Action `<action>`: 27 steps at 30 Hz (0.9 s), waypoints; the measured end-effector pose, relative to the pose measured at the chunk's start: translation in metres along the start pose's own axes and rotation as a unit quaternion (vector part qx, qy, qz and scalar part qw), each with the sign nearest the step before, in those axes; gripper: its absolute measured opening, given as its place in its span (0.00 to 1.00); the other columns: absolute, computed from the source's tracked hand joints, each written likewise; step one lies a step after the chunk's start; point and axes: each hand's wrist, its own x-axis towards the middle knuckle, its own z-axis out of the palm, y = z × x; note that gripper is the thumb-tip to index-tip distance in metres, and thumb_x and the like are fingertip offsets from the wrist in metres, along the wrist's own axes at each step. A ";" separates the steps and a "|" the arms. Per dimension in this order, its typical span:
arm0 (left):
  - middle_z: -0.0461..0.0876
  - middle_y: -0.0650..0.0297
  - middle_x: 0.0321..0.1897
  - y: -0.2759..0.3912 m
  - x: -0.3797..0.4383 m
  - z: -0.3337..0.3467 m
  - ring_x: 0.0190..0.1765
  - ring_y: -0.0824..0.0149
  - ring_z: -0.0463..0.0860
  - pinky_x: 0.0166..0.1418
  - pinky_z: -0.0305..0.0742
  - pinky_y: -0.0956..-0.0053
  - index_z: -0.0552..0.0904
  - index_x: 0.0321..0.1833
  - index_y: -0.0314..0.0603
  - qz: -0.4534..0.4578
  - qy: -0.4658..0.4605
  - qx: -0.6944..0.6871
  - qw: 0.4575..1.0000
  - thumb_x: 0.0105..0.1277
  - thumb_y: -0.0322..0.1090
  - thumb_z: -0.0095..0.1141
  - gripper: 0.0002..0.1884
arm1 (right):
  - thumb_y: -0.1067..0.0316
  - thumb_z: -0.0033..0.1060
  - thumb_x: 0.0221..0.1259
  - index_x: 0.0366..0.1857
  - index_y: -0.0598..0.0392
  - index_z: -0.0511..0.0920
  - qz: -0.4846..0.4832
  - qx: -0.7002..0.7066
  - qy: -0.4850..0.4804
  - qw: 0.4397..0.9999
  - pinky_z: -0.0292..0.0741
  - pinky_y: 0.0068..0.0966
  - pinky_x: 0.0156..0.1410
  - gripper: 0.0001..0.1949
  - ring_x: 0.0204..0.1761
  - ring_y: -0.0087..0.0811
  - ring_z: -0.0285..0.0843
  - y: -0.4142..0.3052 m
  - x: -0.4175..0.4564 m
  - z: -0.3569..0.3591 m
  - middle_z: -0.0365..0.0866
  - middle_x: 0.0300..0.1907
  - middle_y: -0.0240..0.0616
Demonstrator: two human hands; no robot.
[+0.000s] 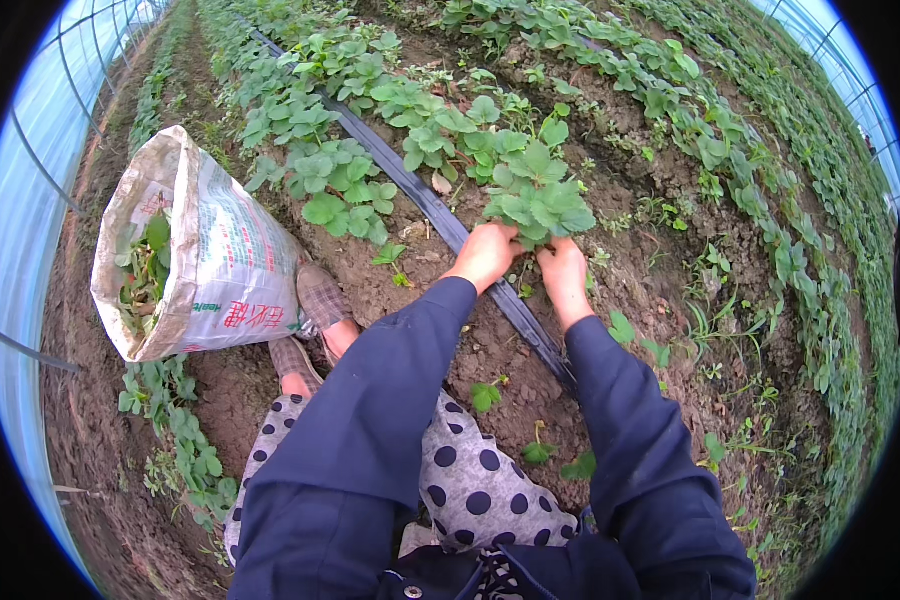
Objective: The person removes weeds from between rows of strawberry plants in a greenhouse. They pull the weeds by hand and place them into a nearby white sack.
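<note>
Both hands are at the base of a leafy strawberry plant (540, 199) in the row before me. My left hand (486, 255) reaches under its leaves from the left, just above a black drip-irrigation tape (442, 214). Close by on the right, my right hand (564, 274) has its fingers bent in beneath the same leaves. The foliage covers the fingertips of both hands, so whether they grip any stems is hidden. Bare soil and a few small plants with only a leaf or two (485, 396) lie below my hands.
A white woven sack (244, 255) bearing printed writing stands open at my left, touching my shoe (322, 292). Plucked leaves and stems (146, 277) lie inside it. More strawberry rows (757, 195) run along the right. Blue plastic film (26, 247) on hoops walls the left side.
</note>
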 end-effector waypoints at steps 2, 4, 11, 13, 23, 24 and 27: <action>0.84 0.48 0.34 -0.004 -0.004 -0.012 0.36 0.53 0.83 0.43 0.77 0.64 0.84 0.44 0.34 -0.026 0.001 -0.036 0.999 0.61 0.31 0.61 0.11 | 0.72 0.60 0.53 0.35 0.65 0.81 0.045 -0.010 -0.038 0.998 0.77 0.37 0.37 0.09 0.28 0.42 0.84 -0.013 0.010 -0.004 0.83 0.26 0.52; 0.86 0.58 0.37 -0.006 0.000 -0.024 0.30 0.71 0.79 0.35 0.76 0.74 0.83 0.48 0.29 -0.161 -0.034 -0.190 0.968 0.66 0.28 0.56 0.11 | 0.72 0.63 0.53 0.33 0.64 0.82 0.109 0.130 -0.030 0.985 0.75 0.32 0.35 0.07 0.27 0.32 0.80 0.000 0.021 0.000 0.83 0.25 0.41; 0.84 0.67 0.37 -0.038 -0.012 -0.045 0.37 0.77 0.79 0.45 0.74 0.79 0.82 0.49 0.37 -0.138 0.087 -0.242 0.957 0.69 0.33 0.56 0.10 | 0.74 0.66 0.52 0.33 0.66 0.80 0.164 0.300 -0.030 0.939 0.70 0.23 0.29 0.07 0.23 0.24 0.74 0.012 0.024 0.019 0.81 0.27 0.34; 0.83 0.69 0.35 -0.007 -0.019 -0.055 0.33 0.79 0.76 0.38 0.72 0.80 0.82 0.48 0.39 -0.245 0.001 -0.346 0.906 0.68 0.34 0.58 0.10 | 0.74 0.67 0.51 0.27 0.66 0.80 0.189 0.335 -0.036 0.922 0.68 0.22 0.26 0.06 0.21 0.26 0.75 0.007 0.022 0.012 0.81 0.23 0.38; 0.84 0.67 0.42 0.001 -0.004 0.009 0.43 0.75 0.78 0.50 0.72 0.79 0.80 0.54 0.37 -0.105 0.078 -0.289 0.948 0.60 0.25 0.62 0.17 | 0.74 0.64 0.54 0.35 0.62 0.81 -0.099 0.130 0.043 0.986 0.75 0.33 0.52 0.06 0.45 0.38 0.82 0.004 -0.005 0.022 0.85 0.40 0.44; 0.84 0.54 0.40 0.002 0.002 0.014 0.41 0.61 0.84 0.49 0.77 0.70 0.79 0.54 0.35 -0.118 0.094 -0.238 0.960 0.54 0.30 0.65 0.22 | 0.73 0.66 0.52 0.34 0.62 0.81 -0.181 0.061 0.038 0.981 0.75 0.32 0.52 0.07 0.45 0.39 0.82 0.002 -0.010 0.016 0.85 0.40 0.45; 0.84 0.50 0.41 -0.012 0.018 0.022 0.45 0.51 0.83 0.50 0.76 0.63 0.82 0.49 0.37 -0.080 0.127 -0.132 0.980 0.55 0.33 0.66 0.18 | 0.73 0.67 0.49 0.35 0.62 0.79 -0.198 0.103 0.040 0.974 0.76 0.31 0.47 0.09 0.42 0.36 0.81 0.009 -0.014 0.016 0.83 0.36 0.43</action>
